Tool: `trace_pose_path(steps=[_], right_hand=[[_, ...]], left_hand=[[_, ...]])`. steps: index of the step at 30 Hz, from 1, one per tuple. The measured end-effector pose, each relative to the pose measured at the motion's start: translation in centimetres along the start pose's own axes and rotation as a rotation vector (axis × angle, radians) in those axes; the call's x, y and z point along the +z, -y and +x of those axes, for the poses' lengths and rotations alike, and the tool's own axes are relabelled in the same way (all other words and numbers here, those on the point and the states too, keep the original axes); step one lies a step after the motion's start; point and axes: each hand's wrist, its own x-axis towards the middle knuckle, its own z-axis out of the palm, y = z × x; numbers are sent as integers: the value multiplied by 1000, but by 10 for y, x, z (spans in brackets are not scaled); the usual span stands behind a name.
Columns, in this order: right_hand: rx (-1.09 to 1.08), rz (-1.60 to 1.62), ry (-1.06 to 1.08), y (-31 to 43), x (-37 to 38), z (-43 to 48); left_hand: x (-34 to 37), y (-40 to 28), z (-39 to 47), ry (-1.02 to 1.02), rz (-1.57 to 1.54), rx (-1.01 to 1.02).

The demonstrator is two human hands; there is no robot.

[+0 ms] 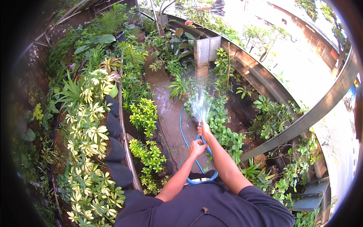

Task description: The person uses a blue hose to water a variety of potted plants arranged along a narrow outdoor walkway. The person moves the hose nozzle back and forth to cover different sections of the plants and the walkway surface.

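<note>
Water fans out in a spray (200, 103) from the end of a blue garden hose (180, 122). My right hand (204, 131) grips the hose just behind its mouth, with the thumb close to the outlet. Slightly lower and to the left, my left hand (196, 148) is closed around the hose; its fingertips are partly hidden. From there the hose loops down in front of my dark shirt, and a thinner-looking stretch curves along the path. Spray falls over leafy green plants (221, 119) and a long-leaved plant (180, 86) ahead of my hands.
A wet concrete path (170, 113) runs ahead between planting beds. At left stand variegated shrubs (90, 142) in black grow bags (114, 150), beside a long rail (127, 159). A metal post (202, 51) rises ahead. On the right, a curved metal beam (306, 122) crosses the bed.
</note>
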Motion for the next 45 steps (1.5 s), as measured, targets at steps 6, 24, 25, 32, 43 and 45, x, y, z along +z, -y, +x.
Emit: trace_pose_path(steps=[6,24,25,32,43,45], right_hand=[[8,23,-35,-7,-5,-6],[-28,71,-105,-20,-6,-15],[-30,71,-110,-21,-6,-17],[-35,51,-85,-25,-10,-17],[-65,49,-98,-24,-5,-25],[-58,53,-97,-23,-3,-25]], left_hand=[[9,12,4,-4,24,36],[15,31,5,-13,92,114],[14,31,4,-3,85,109],[11,29,-2,45,70,95],[6,28,-7,63,55,95],[5,27,-7,66,52,90]])
